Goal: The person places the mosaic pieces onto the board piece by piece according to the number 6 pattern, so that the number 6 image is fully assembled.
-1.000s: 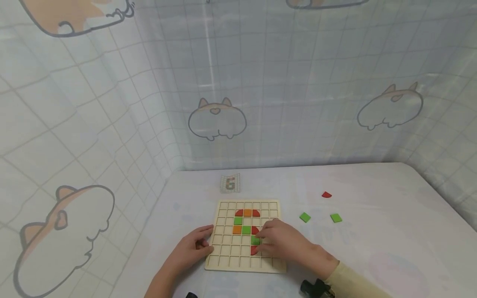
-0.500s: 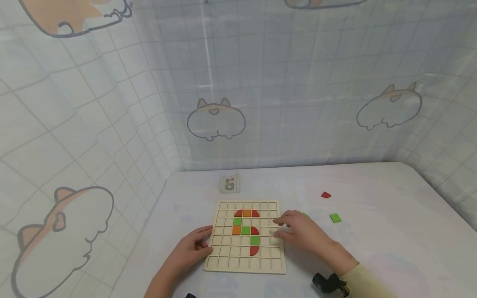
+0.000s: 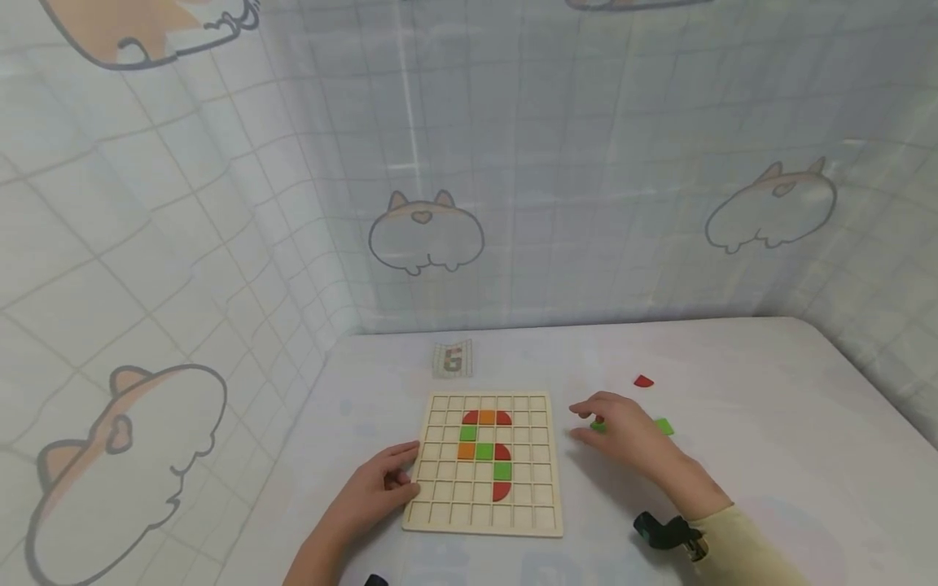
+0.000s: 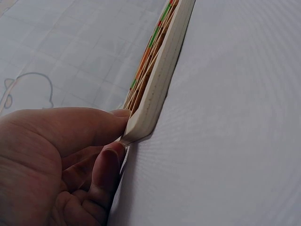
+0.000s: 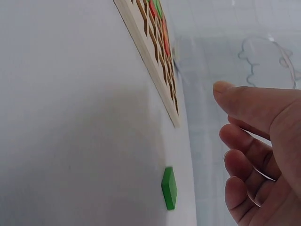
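Observation:
A pale wooden grid board point(image 3: 537, 493) lies on the table, with red rounded, orange square and green square pieces set in its cells, roughly in an S shape. My left hand point(image 3: 377, 492) holds the board's left edge; the left wrist view shows the thumb point(image 4: 117, 120) at the rim and a curled finger against the edge near the corner. To the right of the board, my right hand point(image 3: 630, 435) hovers with thumb and fingers apart and nothing between them. A loose green square tile point(image 5: 170, 188) lies close to it, partly hidden by the fingers in the head view.
A second green tile point(image 3: 665, 426) lies behind the right hand, partly covered. Farther back is a red quarter-round piece point(image 3: 643, 381). Beyond the board a small card point(image 3: 453, 359) shows a coloured grid figure. Patterned curtains surround the table.
My right hand has left the pieces on the board and moved right, to beside the nearer loose green tile. The left hand stays at the board's left edge.

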`<state>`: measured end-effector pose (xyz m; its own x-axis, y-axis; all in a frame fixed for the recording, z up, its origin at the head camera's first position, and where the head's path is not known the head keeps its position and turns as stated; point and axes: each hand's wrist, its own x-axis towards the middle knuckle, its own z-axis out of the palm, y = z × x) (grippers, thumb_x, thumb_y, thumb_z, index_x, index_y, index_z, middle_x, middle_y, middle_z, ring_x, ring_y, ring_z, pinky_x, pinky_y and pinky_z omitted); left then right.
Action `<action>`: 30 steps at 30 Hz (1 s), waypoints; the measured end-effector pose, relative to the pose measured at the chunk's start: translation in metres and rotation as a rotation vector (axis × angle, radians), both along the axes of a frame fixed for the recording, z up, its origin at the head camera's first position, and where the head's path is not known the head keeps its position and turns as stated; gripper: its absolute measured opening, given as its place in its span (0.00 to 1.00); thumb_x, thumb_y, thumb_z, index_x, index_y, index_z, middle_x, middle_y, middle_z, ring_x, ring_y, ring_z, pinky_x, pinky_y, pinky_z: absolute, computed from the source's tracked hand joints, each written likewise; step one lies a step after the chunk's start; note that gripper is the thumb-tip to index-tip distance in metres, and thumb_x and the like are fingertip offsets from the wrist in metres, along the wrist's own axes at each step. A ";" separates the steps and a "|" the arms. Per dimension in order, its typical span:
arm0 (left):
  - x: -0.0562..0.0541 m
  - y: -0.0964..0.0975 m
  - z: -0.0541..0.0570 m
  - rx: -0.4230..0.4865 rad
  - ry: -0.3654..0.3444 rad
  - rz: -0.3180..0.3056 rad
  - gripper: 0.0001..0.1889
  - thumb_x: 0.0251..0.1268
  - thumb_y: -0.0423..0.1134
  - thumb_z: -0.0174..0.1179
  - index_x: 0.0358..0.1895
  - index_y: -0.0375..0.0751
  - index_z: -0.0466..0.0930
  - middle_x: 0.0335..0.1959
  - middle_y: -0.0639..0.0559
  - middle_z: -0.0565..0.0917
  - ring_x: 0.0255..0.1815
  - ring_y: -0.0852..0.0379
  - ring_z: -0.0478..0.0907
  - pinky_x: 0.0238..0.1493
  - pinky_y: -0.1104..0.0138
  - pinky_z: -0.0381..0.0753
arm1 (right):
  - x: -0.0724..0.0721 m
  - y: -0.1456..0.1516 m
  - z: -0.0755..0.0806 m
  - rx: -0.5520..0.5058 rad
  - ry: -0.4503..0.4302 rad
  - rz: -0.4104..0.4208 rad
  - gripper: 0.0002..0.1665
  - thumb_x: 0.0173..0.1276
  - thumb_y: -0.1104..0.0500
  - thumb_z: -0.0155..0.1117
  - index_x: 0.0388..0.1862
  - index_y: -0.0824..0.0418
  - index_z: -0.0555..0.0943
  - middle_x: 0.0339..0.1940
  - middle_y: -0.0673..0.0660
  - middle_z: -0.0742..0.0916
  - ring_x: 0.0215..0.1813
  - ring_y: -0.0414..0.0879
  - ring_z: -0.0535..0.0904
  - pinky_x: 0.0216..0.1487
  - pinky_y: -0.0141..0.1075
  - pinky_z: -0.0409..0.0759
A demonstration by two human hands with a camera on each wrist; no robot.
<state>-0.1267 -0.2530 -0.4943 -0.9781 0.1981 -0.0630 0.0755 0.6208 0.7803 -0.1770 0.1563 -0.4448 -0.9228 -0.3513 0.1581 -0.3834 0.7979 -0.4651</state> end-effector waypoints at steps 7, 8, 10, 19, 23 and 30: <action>-0.001 0.000 -0.002 0.010 -0.009 -0.006 0.31 0.58 0.41 0.72 0.66 0.39 0.76 0.65 0.56 0.74 0.39 0.58 0.75 0.37 0.69 0.75 | -0.007 0.015 -0.004 0.005 -0.013 -0.030 0.23 0.59 0.54 0.76 0.53 0.59 0.85 0.43 0.50 0.85 0.42 0.46 0.79 0.42 0.40 0.79; -0.001 -0.001 -0.002 0.007 -0.011 -0.007 0.31 0.58 0.41 0.71 0.66 0.40 0.76 0.65 0.57 0.74 0.39 0.58 0.75 0.37 0.69 0.76 | -0.008 0.017 -0.004 0.004 -0.012 -0.034 0.23 0.59 0.54 0.76 0.53 0.60 0.85 0.43 0.51 0.85 0.42 0.46 0.79 0.42 0.40 0.79; -0.001 -0.001 -0.003 0.003 -0.009 -0.007 0.31 0.58 0.41 0.71 0.66 0.40 0.76 0.66 0.57 0.74 0.39 0.59 0.75 0.37 0.69 0.76 | -0.010 0.020 -0.005 0.000 -0.009 -0.031 0.23 0.60 0.55 0.76 0.53 0.61 0.85 0.43 0.52 0.85 0.42 0.46 0.78 0.41 0.41 0.79; -0.002 -0.001 -0.003 0.019 0.014 -0.009 0.31 0.57 0.40 0.72 0.66 0.39 0.76 0.65 0.55 0.74 0.38 0.59 0.75 0.36 0.69 0.76 | -0.013 0.025 -0.006 0.001 -0.096 -0.111 0.21 0.60 0.55 0.75 0.51 0.62 0.86 0.45 0.55 0.85 0.46 0.51 0.80 0.46 0.47 0.80; -0.002 -0.001 -0.003 0.008 0.011 -0.009 0.31 0.58 0.41 0.71 0.66 0.40 0.76 0.64 0.56 0.75 0.38 0.59 0.75 0.36 0.70 0.76 | -0.014 0.026 -0.009 0.018 -0.130 -0.134 0.19 0.60 0.54 0.75 0.48 0.62 0.87 0.45 0.56 0.86 0.49 0.53 0.81 0.50 0.50 0.79; -0.002 -0.002 -0.004 -0.004 0.004 -0.010 0.31 0.58 0.41 0.71 0.66 0.41 0.76 0.65 0.58 0.74 0.39 0.59 0.75 0.36 0.69 0.76 | -0.016 0.027 -0.016 0.035 -0.174 -0.152 0.20 0.58 0.55 0.76 0.47 0.64 0.87 0.42 0.55 0.87 0.45 0.50 0.81 0.49 0.50 0.79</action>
